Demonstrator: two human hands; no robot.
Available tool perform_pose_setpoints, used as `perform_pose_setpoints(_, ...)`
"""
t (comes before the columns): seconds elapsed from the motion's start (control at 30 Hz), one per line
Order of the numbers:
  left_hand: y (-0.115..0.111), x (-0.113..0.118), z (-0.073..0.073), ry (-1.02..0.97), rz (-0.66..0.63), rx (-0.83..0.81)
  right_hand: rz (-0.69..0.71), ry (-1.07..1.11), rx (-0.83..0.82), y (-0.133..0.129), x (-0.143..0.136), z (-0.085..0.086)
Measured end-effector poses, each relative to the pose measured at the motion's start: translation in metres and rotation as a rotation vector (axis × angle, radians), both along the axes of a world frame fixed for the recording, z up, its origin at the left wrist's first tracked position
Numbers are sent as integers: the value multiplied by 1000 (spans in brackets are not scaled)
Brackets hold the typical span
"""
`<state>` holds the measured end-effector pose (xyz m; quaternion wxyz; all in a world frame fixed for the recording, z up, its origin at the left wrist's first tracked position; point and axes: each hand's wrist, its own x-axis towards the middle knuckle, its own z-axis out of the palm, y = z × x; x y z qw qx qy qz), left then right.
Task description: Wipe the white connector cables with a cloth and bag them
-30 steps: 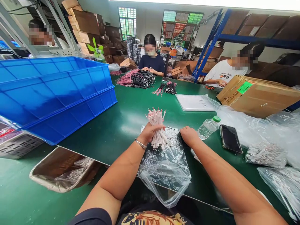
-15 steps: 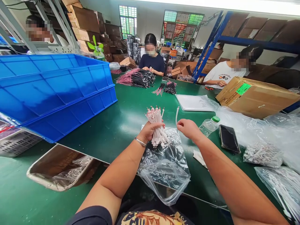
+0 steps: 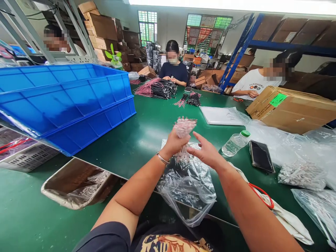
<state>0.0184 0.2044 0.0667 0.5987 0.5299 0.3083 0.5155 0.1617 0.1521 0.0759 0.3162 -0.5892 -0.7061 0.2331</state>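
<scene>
A bundle of short white cables [image 3: 185, 126] with pinkish ends stands gripped in my left hand [image 3: 173, 145], its fingers wrapped around the middle. The lower ends of the cables hang out below the fist. My right hand [image 3: 206, 152] is just to the right of the bundle, thumb and fingers apart, and nothing shows between them. Whether its thumb touches the cables I cannot tell. Beneath both hands a clear plastic bag [image 3: 189, 185] lies over the table's front edge.
Left stand stacked blue crates [image 3: 105, 94], above a bin [image 3: 52, 190] holding white pieces. To the right are a bottle [image 3: 234, 144], a phone [image 3: 261, 156], a cloth [image 3: 291, 220] and bagged white parts [image 3: 301, 174]. Across the green table [image 3: 112, 147], people sit near black-and-pink cables [image 3: 157, 87].
My right hand has moved left to the bundle and opened; the single white cable it held no longer shows there. My left hand has tilted the bundle slightly. The view has shifted a little.
</scene>
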Motion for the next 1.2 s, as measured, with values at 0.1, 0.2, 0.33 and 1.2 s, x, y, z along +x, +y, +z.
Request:
perform_pose_setpoints(0.1, -22, 9, 38, 372, 0, 368, 200, 461, -7, -14, -5, 5)
perform_pose_setpoints(0.2, -46, 20, 71, 601, -63, 619, 204, 750, 85, -26, -9, 11)
perform_pose_setpoints(0.33, -73, 34, 96, 691, -173, 708, 107, 893, 301, -46, -10, 21)
perform_pose_setpoints(1.2, -138, -10, -10, 890, -40, 355, 34, 653, -527, -169, -27, -41)
